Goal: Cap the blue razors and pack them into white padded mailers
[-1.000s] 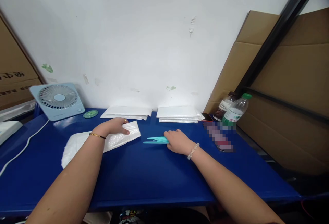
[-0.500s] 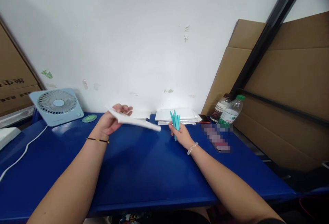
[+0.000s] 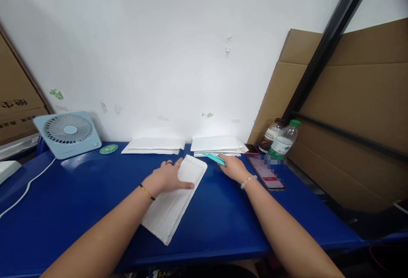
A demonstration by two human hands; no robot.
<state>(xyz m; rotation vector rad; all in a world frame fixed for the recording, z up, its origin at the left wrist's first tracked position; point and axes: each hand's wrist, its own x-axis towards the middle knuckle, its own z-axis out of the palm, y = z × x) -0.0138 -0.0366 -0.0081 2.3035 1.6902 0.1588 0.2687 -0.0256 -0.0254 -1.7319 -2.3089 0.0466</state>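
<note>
A white padded envelope lies flat and slanted on the blue table in front of me. My left hand rests on top of it, palm down, thumb spread away from the fingers, covering its left upper part. Off to the right of the envelope, my right hand is closed around a bundle of slim turquoise plastic sticks. Their tips point left, and their exact kind is too small to make out. Just beyond that hand sits a stack of white envelopes against the wall.
Another white stack of envelopes lies by the wall. On the left are a blue fan with a white cable and a green disc. A phone, a second dark phone and two bottles stand or lie right.
My left hand has brought the white envelope down and nearer to me, from the air onto the table. In my right hand the turquoise sticks have tilted from upright to nearly level.
</note>
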